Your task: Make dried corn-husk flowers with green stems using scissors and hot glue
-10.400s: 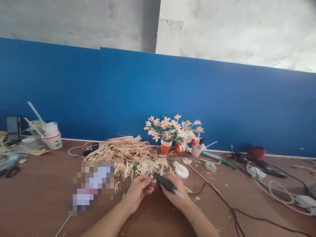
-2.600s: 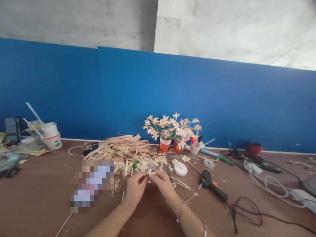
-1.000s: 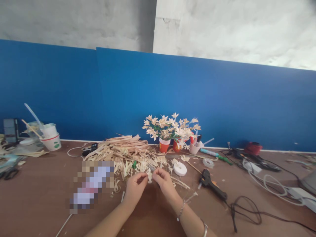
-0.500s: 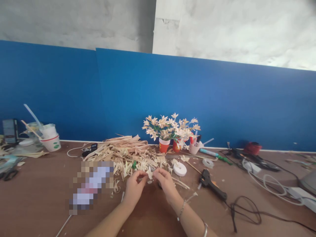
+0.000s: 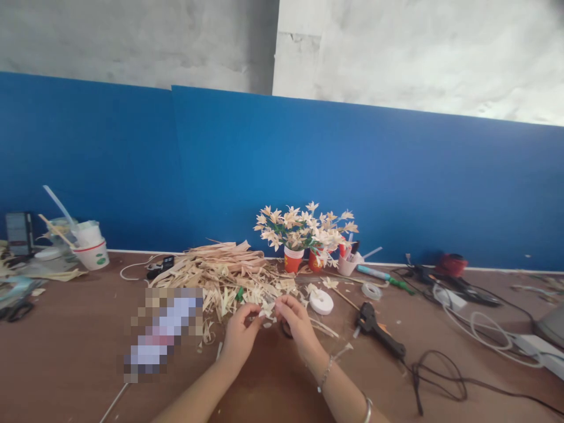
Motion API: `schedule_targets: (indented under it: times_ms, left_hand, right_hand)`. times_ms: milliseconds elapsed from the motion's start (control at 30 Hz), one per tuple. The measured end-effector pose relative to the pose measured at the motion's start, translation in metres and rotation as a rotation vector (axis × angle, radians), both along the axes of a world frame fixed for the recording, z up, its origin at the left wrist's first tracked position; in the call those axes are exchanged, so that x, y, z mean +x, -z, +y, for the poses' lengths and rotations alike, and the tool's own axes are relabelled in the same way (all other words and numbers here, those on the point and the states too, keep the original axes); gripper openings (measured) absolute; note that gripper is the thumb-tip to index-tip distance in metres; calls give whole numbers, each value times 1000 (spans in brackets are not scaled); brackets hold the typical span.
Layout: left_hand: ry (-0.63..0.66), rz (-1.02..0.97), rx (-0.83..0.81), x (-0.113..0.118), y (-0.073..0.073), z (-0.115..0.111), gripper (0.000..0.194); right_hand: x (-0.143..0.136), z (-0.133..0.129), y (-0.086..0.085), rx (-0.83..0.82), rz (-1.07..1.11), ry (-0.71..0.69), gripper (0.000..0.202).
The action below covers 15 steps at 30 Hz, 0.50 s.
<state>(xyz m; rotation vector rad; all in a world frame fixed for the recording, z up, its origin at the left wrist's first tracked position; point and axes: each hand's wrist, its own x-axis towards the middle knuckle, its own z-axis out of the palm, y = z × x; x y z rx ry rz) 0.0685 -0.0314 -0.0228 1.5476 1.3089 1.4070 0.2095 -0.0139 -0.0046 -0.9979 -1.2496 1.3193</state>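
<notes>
Both hands meet low over the table, in front of a heap of dry husk strips (image 5: 220, 273). My left hand (image 5: 242, 332) is pinched, its thumb and forefinger on a small pale husk flower (image 5: 268, 308). My right hand (image 5: 299, 329) is also closed in a pinch, fingertips at the flower's right edge. The grip's exact spot is too small to see. A black ring-shaped handle (image 5: 286, 330) shows partly behind my right hand. A white tape roll (image 5: 321, 302) lies just right of my hands.
Husk flowers (image 5: 308, 226) stand in red cups (image 5: 292, 263) at the back. A black glue gun (image 5: 379, 332) with its cable lies right. White cables (image 5: 480, 329) and a power strip (image 5: 541, 352) are farther right. At left are a white cup (image 5: 91, 257) and scissors (image 5: 20, 310).
My right fingertips have shifted slightly up and right, and the husk flower has turned a little between the hands. The left hand has barely moved.
</notes>
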Motion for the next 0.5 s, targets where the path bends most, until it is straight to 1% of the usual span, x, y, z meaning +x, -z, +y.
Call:
schedule_targets:
  times_ms: [100,233,367,500]
  left_hand:
    - [16,33,12,1,-2,-1,15]
    - [18,39,6,1,-3,-3,12]
    - [-28,29,21,2,-6,-4,11]
    - [-62,-6,51,3,-8,-6,12]
  right_hand:
    - [0,-1,2,7,-5,-33,28]
    - [-1,-2,5,21,-9,-23,26]
    - [-4,-5,1,28,-12,-2,28]
    - [-8,-8,-4,1,49,47,28]
